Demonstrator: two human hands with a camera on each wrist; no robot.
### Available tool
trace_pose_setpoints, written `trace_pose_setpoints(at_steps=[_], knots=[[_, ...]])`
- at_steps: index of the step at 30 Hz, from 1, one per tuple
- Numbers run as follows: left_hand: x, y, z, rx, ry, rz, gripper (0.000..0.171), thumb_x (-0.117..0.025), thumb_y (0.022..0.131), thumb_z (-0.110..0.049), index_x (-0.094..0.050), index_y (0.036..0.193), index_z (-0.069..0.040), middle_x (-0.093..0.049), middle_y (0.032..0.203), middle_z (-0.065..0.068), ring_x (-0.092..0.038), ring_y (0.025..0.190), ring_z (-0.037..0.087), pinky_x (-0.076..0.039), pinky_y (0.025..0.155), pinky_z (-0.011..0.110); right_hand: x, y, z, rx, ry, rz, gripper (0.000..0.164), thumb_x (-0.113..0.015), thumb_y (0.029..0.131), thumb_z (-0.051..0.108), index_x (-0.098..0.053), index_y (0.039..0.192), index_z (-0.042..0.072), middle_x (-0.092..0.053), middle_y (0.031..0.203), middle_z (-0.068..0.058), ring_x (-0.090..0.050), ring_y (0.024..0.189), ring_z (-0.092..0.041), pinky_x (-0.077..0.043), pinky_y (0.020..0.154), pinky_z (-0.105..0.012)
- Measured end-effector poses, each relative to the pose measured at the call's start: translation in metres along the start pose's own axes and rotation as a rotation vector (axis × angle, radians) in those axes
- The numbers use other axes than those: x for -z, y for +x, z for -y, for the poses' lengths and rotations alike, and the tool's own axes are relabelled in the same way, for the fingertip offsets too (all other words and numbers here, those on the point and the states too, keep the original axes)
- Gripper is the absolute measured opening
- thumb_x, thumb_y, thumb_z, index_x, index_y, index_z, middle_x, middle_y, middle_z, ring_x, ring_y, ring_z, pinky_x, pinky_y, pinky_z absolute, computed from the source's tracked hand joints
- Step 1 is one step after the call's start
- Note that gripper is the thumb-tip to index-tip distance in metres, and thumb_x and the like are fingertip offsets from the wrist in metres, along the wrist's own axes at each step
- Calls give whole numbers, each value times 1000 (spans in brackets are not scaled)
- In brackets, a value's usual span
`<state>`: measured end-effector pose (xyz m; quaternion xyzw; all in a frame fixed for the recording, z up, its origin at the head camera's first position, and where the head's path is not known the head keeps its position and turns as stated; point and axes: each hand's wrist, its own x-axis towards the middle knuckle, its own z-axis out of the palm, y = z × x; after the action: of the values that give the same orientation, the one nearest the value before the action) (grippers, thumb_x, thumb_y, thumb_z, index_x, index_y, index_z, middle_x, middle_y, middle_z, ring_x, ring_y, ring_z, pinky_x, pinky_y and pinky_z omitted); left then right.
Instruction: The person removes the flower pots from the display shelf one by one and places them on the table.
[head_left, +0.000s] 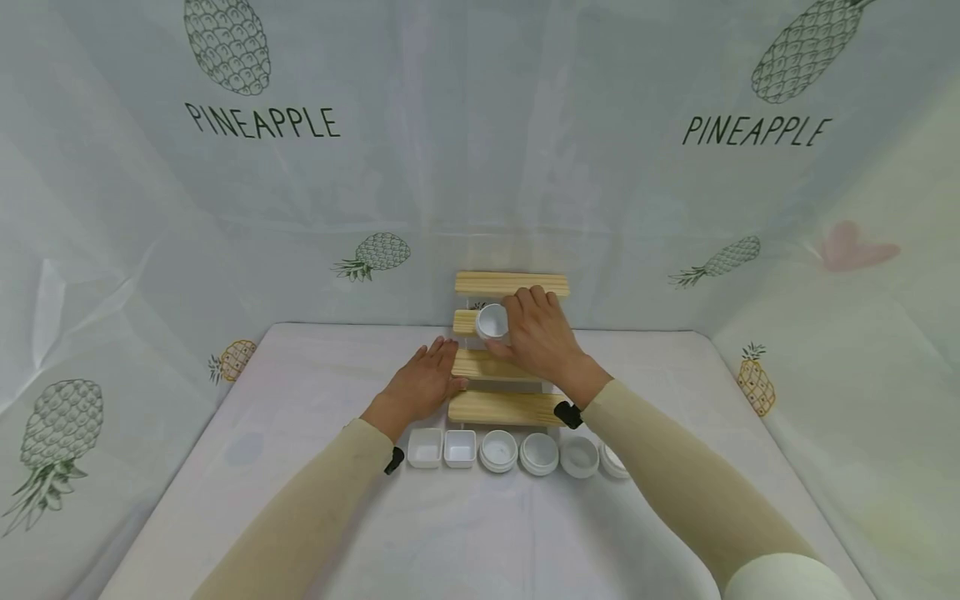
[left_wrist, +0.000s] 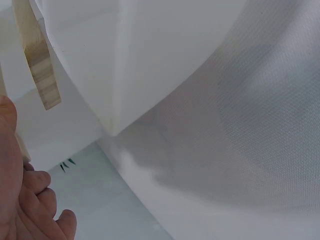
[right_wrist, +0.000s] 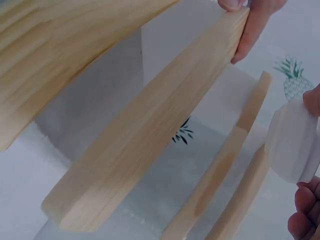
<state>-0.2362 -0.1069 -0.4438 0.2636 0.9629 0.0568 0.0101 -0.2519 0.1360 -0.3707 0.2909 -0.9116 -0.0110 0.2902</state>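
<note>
A stepped display rack with wooden slats [head_left: 506, 408] and white side panels [left_wrist: 135, 55] stands toward the table's back. My left hand [head_left: 422, 379] grips the left end of one middle slat, its thumb in front and its fingers behind. Over the second slat from the top, my right hand [head_left: 543, 333] holds a small round white cup [head_left: 492, 322] by its side, with the cup's opening facing up. In the right wrist view, the cup [right_wrist: 290, 142] sits between the thumb and fingers beside the slats. Whether its base touches the slat, I cannot tell.
In front of the rack runs a row of white containers: two square dishes [head_left: 425, 448] at the left and several round cups [head_left: 539, 454] to their right. My right sleeve partly covers the rightmost cup [head_left: 612, 462]. A pineapple-print curtain [head_left: 510, 192] hangs behind the white-covered table [head_left: 465, 533].
</note>
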Motion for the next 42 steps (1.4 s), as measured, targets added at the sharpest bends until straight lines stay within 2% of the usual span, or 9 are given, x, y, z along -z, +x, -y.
trace_pose_setpoints(at_steps=[7,12,19,32,42], knots=[[0,0,1,4,14,15,81,-43,113,-50,-18,166,4,-24,173,21,-16,164,35,-20,133,52,9,-12,-7,-9,4,-11,65,-75,91,56,-65,117,-2,-62,101,-16,-53,96,-36,-47,79,-46],[0,0,2,-8,4,15,80,-43,113,-49,-18,166,5,-24,173,22,-16,164,36,-20,133,53,15,-28,-14,-19,3,5,65,-77,90,56,-65,117,-2,-63,104,-16,-52,94,-35,-45,78,-45],[-1,2,3,0,30,49,82,-33,113,-54,-12,168,2,-19,175,19,-11,165,33,-17,134,51,24,-59,-25,-42,25,12,64,-77,91,55,-64,116,-3,-61,101,-16,-50,91,-35,-40,75,-42],[-2,2,4,19,11,57,82,-36,113,-54,-12,168,2,-21,175,19,-11,165,33,-17,134,51,25,-109,-38,-66,45,-9,66,-78,85,54,-65,114,-4,-62,97,-16,-51,90,-36,-41,74,-44],[0,2,1,11,-10,49,80,-41,113,-50,-13,167,3,-22,174,20,-12,164,34,-18,134,52,32,-158,-61,-132,57,-5,62,-80,81,43,-64,114,-7,-62,98,-20,-52,90,-39,-39,72,-45]])
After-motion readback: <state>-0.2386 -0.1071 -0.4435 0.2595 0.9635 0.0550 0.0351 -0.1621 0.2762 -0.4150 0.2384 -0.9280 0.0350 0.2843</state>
